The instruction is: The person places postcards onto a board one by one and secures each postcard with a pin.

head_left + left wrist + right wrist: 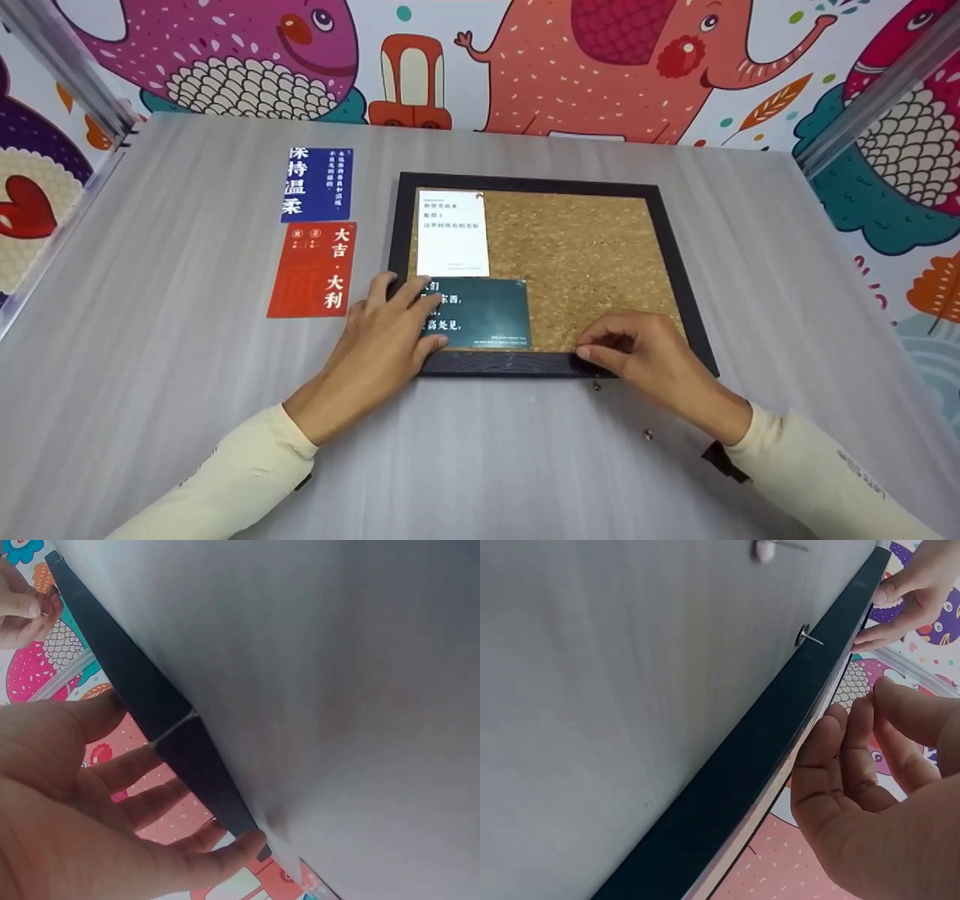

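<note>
A cork board (581, 251) with a black frame (517, 364) lies on the table. My left hand (386, 326) rests with spread fingers over its left edge, thumb and fingertips on the left end of a dark green card (487, 315). Above that card sits a white card (451, 244) with a small tack at its top right corner. My right hand (649, 349) is over the frame's front edge near the right, thumb and fingertips pinched together. In the right wrist view a small dark bit of a thumbtack (874, 691) shows between those fingertips, mostly hidden.
Two thumbtacks lie on the table in front of the frame, one tack (597, 385) close to its edge and another tack (648, 434) nearer me. Left of the board are a blue card (319, 184) and a red card (311, 270). A cartoon-printed wall (615, 67) stands behind.
</note>
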`<state>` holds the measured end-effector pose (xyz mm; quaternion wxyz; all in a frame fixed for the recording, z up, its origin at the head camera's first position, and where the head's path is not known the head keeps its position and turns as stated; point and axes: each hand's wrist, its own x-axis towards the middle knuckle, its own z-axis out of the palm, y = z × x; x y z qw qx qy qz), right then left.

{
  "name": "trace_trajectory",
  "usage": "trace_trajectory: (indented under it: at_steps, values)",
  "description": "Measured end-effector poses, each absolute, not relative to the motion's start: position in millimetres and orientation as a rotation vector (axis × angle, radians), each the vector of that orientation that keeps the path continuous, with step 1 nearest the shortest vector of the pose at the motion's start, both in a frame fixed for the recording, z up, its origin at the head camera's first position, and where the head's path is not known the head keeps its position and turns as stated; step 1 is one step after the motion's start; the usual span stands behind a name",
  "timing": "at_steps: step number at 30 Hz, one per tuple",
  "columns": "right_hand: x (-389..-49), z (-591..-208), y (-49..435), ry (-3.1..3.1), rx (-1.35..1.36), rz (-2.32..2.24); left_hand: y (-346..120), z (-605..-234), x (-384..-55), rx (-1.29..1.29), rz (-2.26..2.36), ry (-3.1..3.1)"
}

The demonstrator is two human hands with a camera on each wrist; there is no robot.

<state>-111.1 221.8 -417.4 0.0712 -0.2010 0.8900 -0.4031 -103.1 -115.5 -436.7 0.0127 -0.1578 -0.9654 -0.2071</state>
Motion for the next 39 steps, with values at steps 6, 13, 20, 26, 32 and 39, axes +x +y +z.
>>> trace_trajectory:
  at_steps: [6, 13, 20, 26, 32, 39]
  values:
    - [-119.7, -417.2, 216.3, 2.663, -0.536, -1.253, -115.1, -436.5, -103.6, -0.494, -0.646, -3.006]
    - [-131.0, -416.6, 210.7, 2.599, -0.437, -1.319, -114.9, -436.5, -103.5, -0.513, -0.634, -2.992]
    - [-137.8, -412.0, 206.4, 2.556, -0.391, -1.307, -114.7, -436.2, -104.2, -0.505, -0.636, -3.005]
    - [-147.3, -412.5, 200.3, 2.522, -0.343, -1.32, -115.4, -436.7, -104.0, -0.495, -0.638, -3.01]
    - [-158.8, -415.3, 194.3, 2.529, -0.328, -1.296, -115.5, -436.9, -104.5, -0.485, -0.631, -3.016]
    - [-166.8, -414.5, 187.7, 2.493, -0.334, -1.305, -115.4, -437.0, -103.5, -0.498, -0.629, -3.0]
